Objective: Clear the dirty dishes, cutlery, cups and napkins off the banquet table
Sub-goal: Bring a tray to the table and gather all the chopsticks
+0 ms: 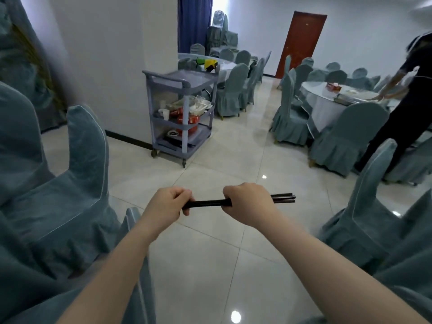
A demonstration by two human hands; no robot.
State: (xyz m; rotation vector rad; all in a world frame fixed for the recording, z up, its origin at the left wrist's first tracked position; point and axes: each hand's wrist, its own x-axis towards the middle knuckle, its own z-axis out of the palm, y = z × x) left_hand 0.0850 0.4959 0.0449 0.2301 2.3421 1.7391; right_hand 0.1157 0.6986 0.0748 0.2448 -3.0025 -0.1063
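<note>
A: Where are the chopsticks (236, 202) right now?

B: In the air over the tiled floor (210, 265), level and crosswise in front of the person. It is a bundle of black sticks, held by both hands.

A: How is each hand set?

B: The left hand (167, 203) has its fingers curled round the left end of the bundle. The right hand (246, 202) is clenched round the sticks further along, so their right ends poke out past it, fanned a little apart. I cannot tell how many sticks there are.

A: And the cart?

B: A grey cart (181, 115) with 3 shelves stands ahead, well apart from the hands, beside a white pillar (112, 66). Its middle shelf carries a white cup (164, 114), pale dishes and red packets; the bottom shelf holds a few dark and red items too small to tell.

A: Anything else in the room?

B: Chairs in blue-grey covers (70, 183) stand close on the left and right. Further right a round desk (327, 101) with a white cloth has a red box (333, 86) on it, and another person (402, 101) in dark clothes leans over it with one hand reaching to the top.
</note>
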